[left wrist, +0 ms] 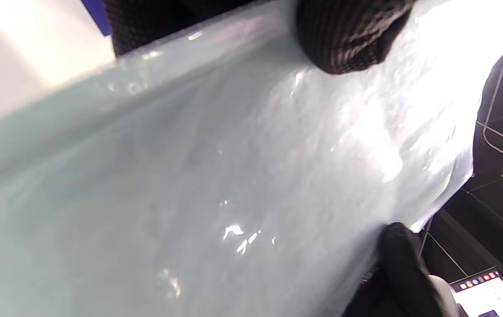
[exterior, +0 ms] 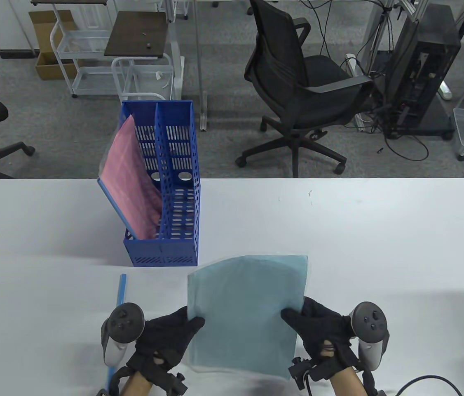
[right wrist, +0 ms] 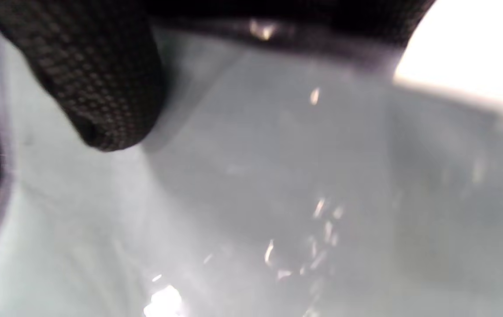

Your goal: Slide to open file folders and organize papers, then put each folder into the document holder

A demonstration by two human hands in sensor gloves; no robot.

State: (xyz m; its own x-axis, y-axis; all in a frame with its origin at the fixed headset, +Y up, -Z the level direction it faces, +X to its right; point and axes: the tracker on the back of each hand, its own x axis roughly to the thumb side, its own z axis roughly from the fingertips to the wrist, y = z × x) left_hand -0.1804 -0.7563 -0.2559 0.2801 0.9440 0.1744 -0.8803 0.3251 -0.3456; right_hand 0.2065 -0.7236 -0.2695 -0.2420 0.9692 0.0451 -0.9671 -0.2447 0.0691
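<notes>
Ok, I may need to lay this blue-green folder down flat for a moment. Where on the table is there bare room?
The widest bare patch is right of the blue document holder, running to the table's right edge. Left of the holder is bare too. It is crowded near the front edge: both hands hold the folder, and a blue slide bar lies beside the left hand.

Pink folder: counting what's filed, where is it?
In the table view, the pink folder leans in the left compartment of the blue document holder.
</notes>
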